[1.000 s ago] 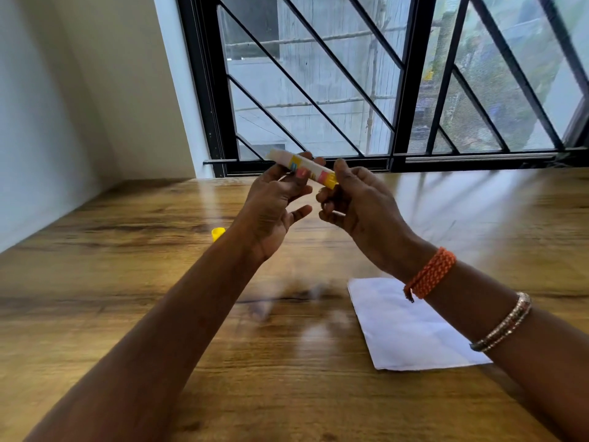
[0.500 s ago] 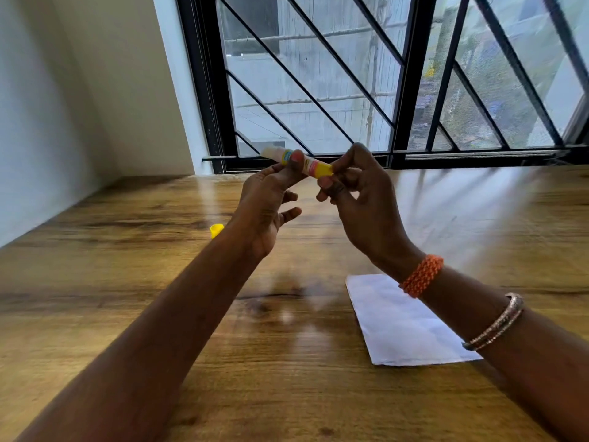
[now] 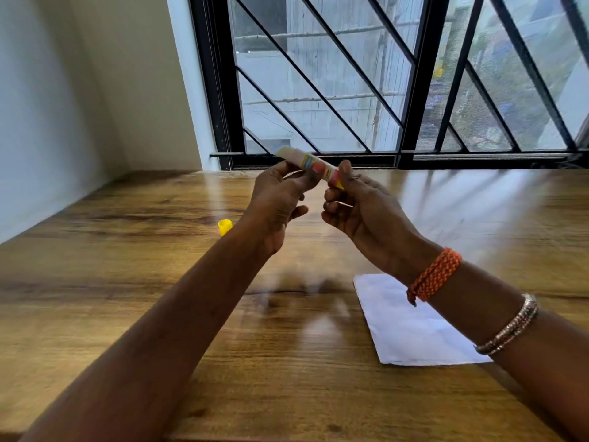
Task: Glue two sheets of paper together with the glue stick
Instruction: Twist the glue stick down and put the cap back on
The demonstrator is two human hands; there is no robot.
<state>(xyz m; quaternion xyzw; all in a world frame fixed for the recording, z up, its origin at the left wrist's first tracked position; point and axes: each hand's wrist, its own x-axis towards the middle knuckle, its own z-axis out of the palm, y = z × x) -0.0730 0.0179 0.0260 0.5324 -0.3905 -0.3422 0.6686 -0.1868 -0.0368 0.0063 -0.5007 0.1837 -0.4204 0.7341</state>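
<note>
A small yellow cap [image 3: 225,226] lies on the wooden table [image 3: 127,282] at the left, just beside the left forearm and apart from everything else. The left hand [image 3: 277,202] is raised above the table, its thumb and fingertips pinched around the middle of the glue stick [image 3: 308,163]; the lower fingers curl loosely inward. The stick is held in the air in front of the window [image 3: 382,90], well above the tabletop. Its long axis runs nearly level but tilted, the pale uncapped end pointing up and to the left, away from the person, and the yellow base end pointing down to the right. The right hand [image 3: 363,208] grips that base end between thumb and forefinger, the remaining fingers folded in toward the palm. An orange braided band [image 3: 434,275] circles the right wrist and a silver bangle [image 3: 510,327] sits further up the forearm. Beneath that forearm, white paper [image 3: 401,323] lies flat on the table, partly hidden by the arm.
</note>
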